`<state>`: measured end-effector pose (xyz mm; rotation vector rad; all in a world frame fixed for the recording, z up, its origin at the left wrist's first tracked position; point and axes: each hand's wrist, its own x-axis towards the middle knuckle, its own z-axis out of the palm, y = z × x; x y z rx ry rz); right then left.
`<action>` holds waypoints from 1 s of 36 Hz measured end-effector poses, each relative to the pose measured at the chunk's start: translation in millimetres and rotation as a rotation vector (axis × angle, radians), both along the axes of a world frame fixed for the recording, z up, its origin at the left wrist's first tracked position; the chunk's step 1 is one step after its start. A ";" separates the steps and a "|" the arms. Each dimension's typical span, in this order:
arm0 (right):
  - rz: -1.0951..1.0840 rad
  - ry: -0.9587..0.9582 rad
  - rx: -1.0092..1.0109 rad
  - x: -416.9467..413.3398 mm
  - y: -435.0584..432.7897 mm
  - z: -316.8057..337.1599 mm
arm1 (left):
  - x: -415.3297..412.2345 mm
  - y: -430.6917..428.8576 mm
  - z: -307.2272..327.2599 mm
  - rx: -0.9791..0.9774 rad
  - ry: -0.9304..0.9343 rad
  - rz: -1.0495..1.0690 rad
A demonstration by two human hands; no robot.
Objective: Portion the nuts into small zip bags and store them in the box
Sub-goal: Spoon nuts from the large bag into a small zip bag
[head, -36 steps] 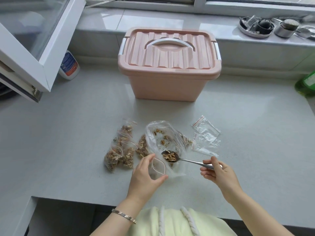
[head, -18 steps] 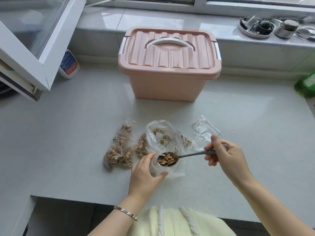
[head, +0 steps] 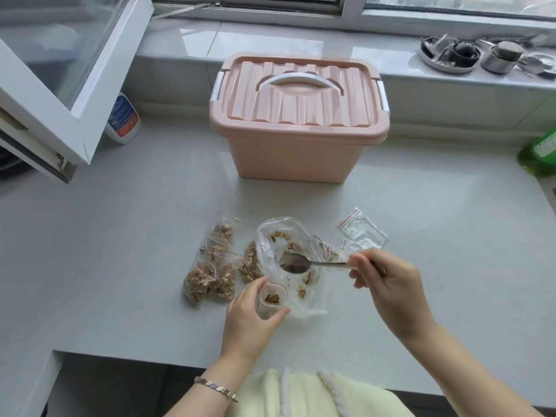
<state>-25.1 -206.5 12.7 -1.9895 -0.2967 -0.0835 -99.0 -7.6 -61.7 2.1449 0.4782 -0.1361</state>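
Observation:
My left hand [head: 251, 319] holds a small zip bag [head: 272, 297] upright with its mouth open; a few walnut pieces lie inside. My right hand [head: 388, 284] grips the handle of a metal spoon [head: 294, 263], whose empty bowl hovers over the big clear bag of nuts [head: 290, 254]. Several filled small bags [head: 210, 266] lie to the left. Empty zip bags [head: 362, 231] with red seals lie to the right. The pink box [head: 298, 121] stands behind with its lid shut.
An open window sash [head: 54, 85] juts over the counter's left side, with a white bottle [head: 123, 118] behind it. A green bottle [head: 540, 155] stands at the right edge. Metal items [head: 469, 54] sit on the sill. The counter's front edge runs just below my hands.
The spoon tipped its nuts into the small bag and is now empty, lifted back over the big bag. My left hand kept holding the small bag.

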 end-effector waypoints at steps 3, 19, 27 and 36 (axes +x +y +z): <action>-0.122 0.211 0.093 0.2 -1.6 -21.3 | -1.7 0.8 1.2 -0.010 -0.003 0.006; -0.041 0.635 0.210 -14.4 27.7 -82.6 | -5.2 1.6 7.1 -0.103 0.014 0.033; -0.091 0.875 0.308 -16.3 39.3 -83.2 | -5.2 -0.2 7.0 -0.140 0.038 0.026; -0.219 0.952 0.416 -11.6 23.0 -77.0 | -4.5 -0.3 7.8 -0.125 0.030 -0.003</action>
